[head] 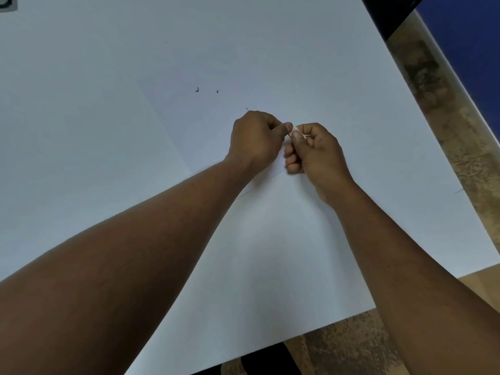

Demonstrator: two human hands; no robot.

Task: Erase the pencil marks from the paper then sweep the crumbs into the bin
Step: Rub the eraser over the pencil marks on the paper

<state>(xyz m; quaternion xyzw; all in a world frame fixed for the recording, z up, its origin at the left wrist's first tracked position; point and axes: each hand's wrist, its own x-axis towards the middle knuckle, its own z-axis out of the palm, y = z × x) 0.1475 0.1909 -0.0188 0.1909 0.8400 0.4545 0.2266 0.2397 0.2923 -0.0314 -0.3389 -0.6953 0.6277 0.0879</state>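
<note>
Both your hands, left [254,136] and right [315,152], pinch a small eraser [293,130] between fingertips, probably rubbing it clean; crumbs [197,90] lie beyond.

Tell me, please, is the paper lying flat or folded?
Flat: the paper lies spread on the table, both hands above it.

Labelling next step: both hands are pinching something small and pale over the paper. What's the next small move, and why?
Probably lower the eraser, held between the left hand and right hand, toward the dark specks farther up the paper. They look like crumbs or leftover marks; no bin is in view yet.
</note>
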